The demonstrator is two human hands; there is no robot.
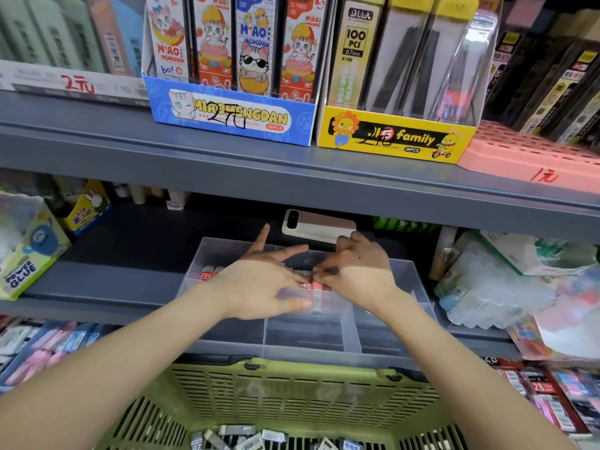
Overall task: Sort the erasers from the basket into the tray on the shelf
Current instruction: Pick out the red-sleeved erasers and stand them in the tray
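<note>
Head view: clear divided tray point(227, 319) sits at the shelf point(97, 287) front edge, tight under the upper shelf, basket point(292, 394) just below. Both hands point(259, 280) point(360, 271) meet over red-wrapped erasers point(319, 285) in the middle compartment, fingertips pinching them, left fingers otherwise splayed.

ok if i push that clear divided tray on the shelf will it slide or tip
The clear tray looks like thin plastic holding few erasers, so it is probably light and slides easily on the smooth shelf. Its low, wide shape makes tipping unlikely. Its front edge seems to overhang, so pulling is riskier.
</note>
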